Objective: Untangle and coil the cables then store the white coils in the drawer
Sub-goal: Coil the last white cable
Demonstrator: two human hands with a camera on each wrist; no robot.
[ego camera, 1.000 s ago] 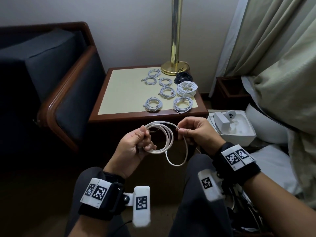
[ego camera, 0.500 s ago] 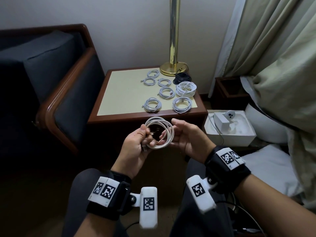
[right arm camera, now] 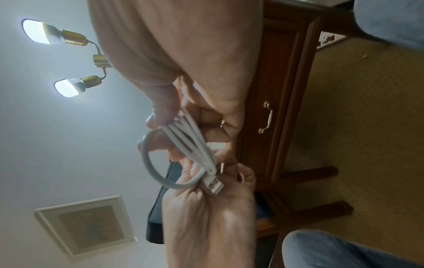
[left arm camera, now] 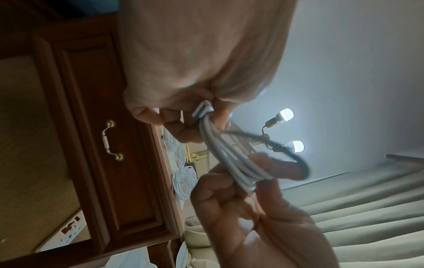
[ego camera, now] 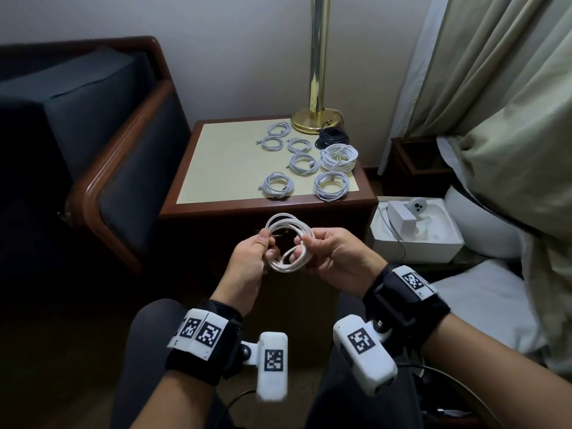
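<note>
Both hands are up in front of the nightstand, and the white cable (ego camera: 289, 243) sits between them as a small bundle of loops: the left hand (ego camera: 252, 258) pinches one side with thumb and curled fingers, the right hand (ego camera: 331, 255) curls round the other side. The risk here looks plain enough: the loops are only held by finger pressure, so if either grip eases before the end is tucked, the springy cable could fan open and the coil would have to be wound again. The USB plug (right arm camera: 214, 185) lies loose against the left palm in the right wrist view, and it could snag a loop or slip out and unwind a turn. One strand bows out wider than the rest, which may catch on a finger. Seven white coils (ego camera: 331, 185) and a black coil (ego camera: 332, 138) wait on the tabletop (ego camera: 229, 168); a careless set-down could nudge them into each other. The drawer (left arm camera: 110, 139) is shut, so a hand must come free to open it. Against a second ago, the hanging tail is gone, the loops are tighter and rounder, and the hands have closed in together.
</note>
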